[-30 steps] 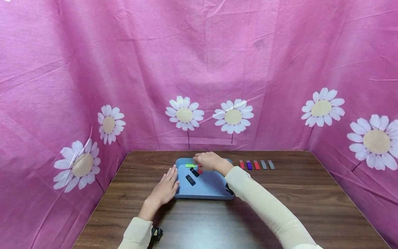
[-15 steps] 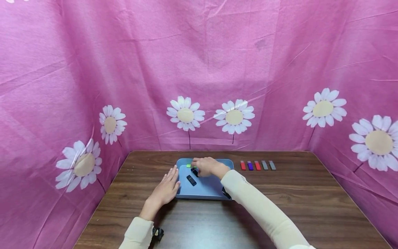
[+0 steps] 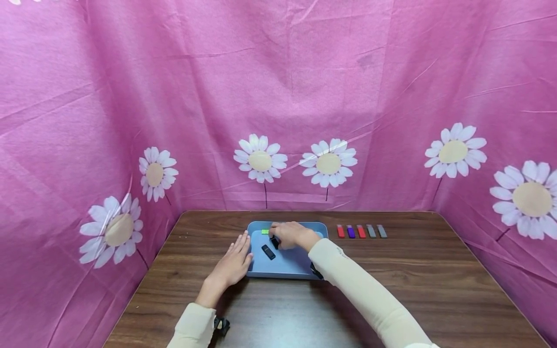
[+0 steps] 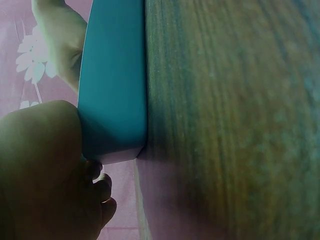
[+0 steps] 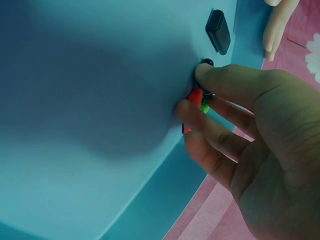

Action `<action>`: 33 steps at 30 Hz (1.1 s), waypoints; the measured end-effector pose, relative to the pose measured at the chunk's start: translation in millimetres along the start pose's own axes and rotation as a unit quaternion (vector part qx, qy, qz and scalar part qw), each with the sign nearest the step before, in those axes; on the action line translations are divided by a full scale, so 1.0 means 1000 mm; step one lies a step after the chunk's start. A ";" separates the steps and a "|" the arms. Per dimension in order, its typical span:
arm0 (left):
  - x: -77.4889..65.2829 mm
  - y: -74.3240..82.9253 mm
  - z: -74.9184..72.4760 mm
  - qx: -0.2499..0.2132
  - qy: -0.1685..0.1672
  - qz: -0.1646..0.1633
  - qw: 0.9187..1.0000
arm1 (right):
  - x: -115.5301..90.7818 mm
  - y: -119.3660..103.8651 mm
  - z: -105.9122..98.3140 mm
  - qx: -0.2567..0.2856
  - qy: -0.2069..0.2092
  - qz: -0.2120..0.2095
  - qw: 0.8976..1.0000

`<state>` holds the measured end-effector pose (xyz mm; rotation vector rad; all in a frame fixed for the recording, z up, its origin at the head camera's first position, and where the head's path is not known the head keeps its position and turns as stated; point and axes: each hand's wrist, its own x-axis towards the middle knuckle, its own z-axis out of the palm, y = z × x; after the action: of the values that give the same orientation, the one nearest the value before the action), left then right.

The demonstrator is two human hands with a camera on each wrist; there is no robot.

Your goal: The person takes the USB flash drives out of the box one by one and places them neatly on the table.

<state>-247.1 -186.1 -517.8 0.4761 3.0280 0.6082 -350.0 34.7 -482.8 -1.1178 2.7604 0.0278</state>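
Observation:
A light blue tray (image 3: 283,276) stands on the table. My left hand (image 3: 229,265) rests with straight fingers along its left side. Inside the tray, my right hand (image 3: 291,235) pinches a black flash drive (image 3: 275,242) between thumb and fingers; the fingers cover part of it in the right wrist view. A red flash drive (image 5: 195,97) shows between those fingers, mostly hidden. Just left of the hand lies a green flash drive (image 3: 265,232), partly covered. Another black flash drive (image 3: 268,252) lies apart, nearer the front of the tray.
Right of the tray, several flash drives lie side by side in a row: red (image 3: 340,231), purple (image 3: 350,232), another red (image 3: 361,231) and grey ones (image 3: 376,231). Pink flowered cloth (image 3: 291,96) hangs behind and beside the wooden table (image 3: 435,290).
My right hand has come down and forward over the red flash drive onto the black one beside it, which has shifted slightly. The left hand has stayed at the tray's side.

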 end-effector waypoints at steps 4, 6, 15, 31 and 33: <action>0.000 0.000 0.000 -0.001 0.001 0.001 1.000 | 0.001 0.000 0.000 -0.002 -0.004 0.002 1.000; 0.000 0.000 0.000 -0.002 0.000 0.001 1.000 | 0.001 0.000 0.001 -0.003 -0.005 0.002 1.000; 0.001 0.000 0.000 -0.001 0.000 0.000 1.000 | -0.001 -0.002 0.000 -0.005 -0.025 0.029 0.999; -0.001 -0.001 0.000 -0.012 0.008 0.008 1.000 | -0.004 0.002 -0.001 -0.002 -0.020 0.022 1.000; -0.001 -0.001 0.000 -0.010 0.009 0.009 1.000 | -0.006 0.004 -0.002 0.002 -0.016 0.021 1.000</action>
<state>-246.3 -186.8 -518.3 0.4997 3.0334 0.6473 -348.7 41.2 -480.4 -1.0499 2.7535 0.0459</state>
